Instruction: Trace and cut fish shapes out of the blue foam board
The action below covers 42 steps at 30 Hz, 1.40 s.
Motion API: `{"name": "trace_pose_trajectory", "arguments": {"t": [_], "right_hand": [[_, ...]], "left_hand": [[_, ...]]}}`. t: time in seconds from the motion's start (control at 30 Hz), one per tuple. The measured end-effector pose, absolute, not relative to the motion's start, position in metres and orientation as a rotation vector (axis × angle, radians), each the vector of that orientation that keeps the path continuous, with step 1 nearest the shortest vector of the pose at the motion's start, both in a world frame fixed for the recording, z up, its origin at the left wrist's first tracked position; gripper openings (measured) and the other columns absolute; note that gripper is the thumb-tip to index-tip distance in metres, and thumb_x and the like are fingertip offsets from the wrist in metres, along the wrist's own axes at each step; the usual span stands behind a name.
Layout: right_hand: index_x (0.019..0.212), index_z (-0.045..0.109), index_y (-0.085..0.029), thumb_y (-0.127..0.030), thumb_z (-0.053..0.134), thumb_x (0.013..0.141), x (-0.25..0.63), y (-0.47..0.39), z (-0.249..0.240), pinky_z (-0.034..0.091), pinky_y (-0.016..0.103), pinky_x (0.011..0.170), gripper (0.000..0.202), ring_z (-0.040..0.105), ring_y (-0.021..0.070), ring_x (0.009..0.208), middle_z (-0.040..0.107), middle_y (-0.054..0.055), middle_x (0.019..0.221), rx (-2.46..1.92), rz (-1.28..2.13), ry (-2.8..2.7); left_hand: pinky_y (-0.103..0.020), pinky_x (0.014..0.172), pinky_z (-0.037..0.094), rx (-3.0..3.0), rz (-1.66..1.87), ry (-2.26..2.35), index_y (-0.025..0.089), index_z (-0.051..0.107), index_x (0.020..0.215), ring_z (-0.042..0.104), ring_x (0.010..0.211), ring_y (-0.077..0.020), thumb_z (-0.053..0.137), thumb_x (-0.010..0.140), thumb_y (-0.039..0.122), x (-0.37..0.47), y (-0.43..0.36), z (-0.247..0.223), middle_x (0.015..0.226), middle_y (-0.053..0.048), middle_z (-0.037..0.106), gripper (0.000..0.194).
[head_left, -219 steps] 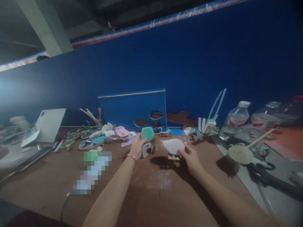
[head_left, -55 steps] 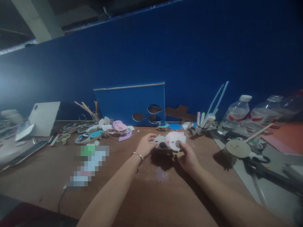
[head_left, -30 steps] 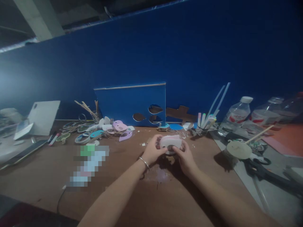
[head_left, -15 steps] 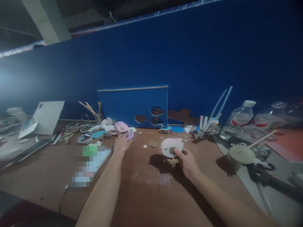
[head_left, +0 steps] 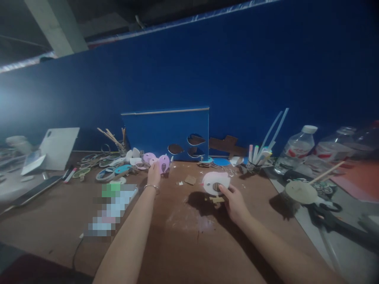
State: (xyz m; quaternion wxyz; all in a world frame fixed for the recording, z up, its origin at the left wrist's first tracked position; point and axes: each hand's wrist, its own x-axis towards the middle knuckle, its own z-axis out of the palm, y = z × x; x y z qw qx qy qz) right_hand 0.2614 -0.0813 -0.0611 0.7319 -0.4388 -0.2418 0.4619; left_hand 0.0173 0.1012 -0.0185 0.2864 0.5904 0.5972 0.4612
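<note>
My right hand [head_left: 235, 201] pinches a white bird-shaped cutout [head_left: 209, 182] by its right side, above the table. The cutout has a pinkish top edge, an eye dot and a dark oval patch on its body. My left hand [head_left: 154, 174], a bracelet at its wrist, is closed on a purple cutout [head_left: 164, 162] with a dark striped patch. That piece is raised on edge beside the pile of cutouts. Behind it lies another purple cutout [head_left: 148, 157]. A small brown cardboard scrap [head_left: 190, 180] lies between my hands.
A blue board [head_left: 156, 132] with leaf-shaped holes leans at the back. To the right are markers in a holder [head_left: 254, 165], plastic bottles [head_left: 299, 148], a round pale disc on a stick [head_left: 301, 192] and black-handled scissors [head_left: 328, 221]. A blurred-out phone [head_left: 112, 209] lies left.
My left hand has lifted the purple cutout from the pile and turned it upright, its striped patch now showing. My right hand holds the white cutout almost still.
</note>
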Motion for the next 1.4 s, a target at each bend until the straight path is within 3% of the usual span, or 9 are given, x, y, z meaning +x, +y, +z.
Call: {"name": "trace_pose_trajectory", "arguments": {"t": [0.1, 0.27, 0.4, 0.6, 0.73, 0.87, 1.1, 1.27, 1.4], "right_hand": [[0.086, 0.070, -0.016, -0.032, 0.077, 0.060, 0.261, -0.081, -0.062, 0.047, 0.032, 0.073, 0.031, 0.063, 0.0192, 0.076, 0.071, 0.006, 0.086, -0.960, 1.020, -0.537], [0.086, 0.070, -0.017, -0.033, 0.077, 0.060, 0.260, -0.082, -0.060, 0.048, 0.032, 0.070, 0.032, 0.064, 0.0197, 0.074, 0.072, 0.006, 0.084, -0.948, 1.035, -0.527], [0.086, 0.069, -0.017, -0.033, 0.077, 0.060, 0.260, -0.083, -0.058, 0.049, 0.033, 0.071, 0.031, 0.064, 0.0208, 0.076, 0.071, 0.006, 0.087, -0.917, 1.059, -0.519], [0.087, 0.068, -0.016, -0.033, 0.077, 0.059, 0.260, -0.083, -0.058, 0.050, 0.034, 0.071, 0.034, 0.064, 0.0206, 0.074, 0.071, 0.006, 0.084, -0.913, 1.061, -0.511], [0.092, 0.067, -0.016, -0.032, 0.076, 0.061, 0.259, -0.081, -0.060, 0.048, 0.035, 0.079, 0.036, 0.064, 0.0208, 0.083, 0.070, 0.006, 0.093, -0.911, 1.043, -0.529], [0.102, 0.063, -0.017, -0.035, 0.072, 0.066, 0.260, -0.082, -0.058, 0.045, 0.038, 0.086, 0.042, 0.061, 0.0226, 0.092, 0.068, 0.007, 0.100, -1.068, 0.751, -0.596], [0.106, 0.057, -0.016, -0.037, 0.065, 0.072, 0.275, -0.088, -0.040, 0.047, 0.041, 0.082, 0.041, 0.060, 0.0245, 0.090, 0.065, 0.009, 0.098, -1.356, 0.262, -0.836], [0.110, 0.057, -0.022, -0.022, 0.060, 0.076, 0.278, -0.093, -0.031, 0.040, 0.044, 0.094, 0.034, 0.052, 0.0250, 0.107, 0.058, 0.009, 0.113, -1.270, -0.242, -1.314], [0.110, 0.058, -0.024, -0.018, 0.059, 0.077, 0.273, -0.096, -0.031, 0.039, 0.046, 0.093, 0.034, 0.051, 0.0258, 0.108, 0.058, 0.008, 0.115, -1.249, -0.311, -1.454]], "left_hand": [[-0.023, 0.049, 0.044, 1.428, 1.208, 1.428, 0.014, 0.049, 0.106, 0.058, 0.054, -0.0126, 0.018, 0.090, 0.052, 0.036, 0.094, -0.022, 0.076, -0.007, 0.061, 0.051], [-0.018, 0.043, 0.039, 1.413, 1.067, 1.188, 0.014, 0.056, 0.098, 0.058, 0.053, -0.0106, 0.050, 0.080, 0.044, 0.060, 0.073, -0.026, 0.074, -0.005, 0.063, 0.035], [-0.018, 0.044, 0.040, 1.477, 0.973, 1.096, 0.012, 0.062, 0.095, 0.057, 0.053, -0.0105, 0.064, 0.068, 0.036, 0.070, 0.060, -0.023, 0.073, -0.005, 0.064, 0.035], [-0.020, 0.047, 0.042, 1.585, 0.978, 1.086, 0.013, 0.064, 0.093, 0.056, 0.055, -0.0114, 0.063, 0.068, 0.037, 0.076, 0.051, -0.014, 0.076, -0.003, 0.065, 0.034], [-0.022, 0.049, 0.044, 1.739, 0.995, 1.081, 0.014, 0.065, 0.089, 0.056, 0.055, -0.0123, 0.060, 0.071, 0.036, 0.082, 0.042, -0.014, 0.076, -0.002, 0.065, 0.029], [-0.024, 0.051, 0.047, 1.716, 0.951, 1.034, 0.014, 0.062, 0.091, 0.060, 0.056, -0.0147, 0.057, 0.075, 0.034, 0.089, 0.034, -0.015, 0.075, -0.003, 0.066, 0.026], [-0.028, 0.053, 0.049, 1.700, 0.876, 1.024, 0.014, 0.061, 0.095, 0.061, 0.057, -0.0162, 0.059, 0.074, 0.033, 0.098, 0.024, -0.011, 0.080, -0.005, 0.067, 0.028], [-0.032, 0.078, 0.048, 1.737, 0.842, 0.787, 0.017, 0.058, 0.107, 0.061, 0.089, -0.0225, 0.068, 0.064, 0.021, 0.112, -0.002, -0.010, 0.100, -0.008, 0.066, 0.044], [-0.034, 0.084, 0.045, 1.519, 0.796, 0.548, 0.016, 0.050, 0.118, 0.058, 0.098, -0.0240, 0.070, 0.066, 0.027, 0.120, -0.017, -0.012, 0.109, -0.012, 0.061, 0.056]]}}
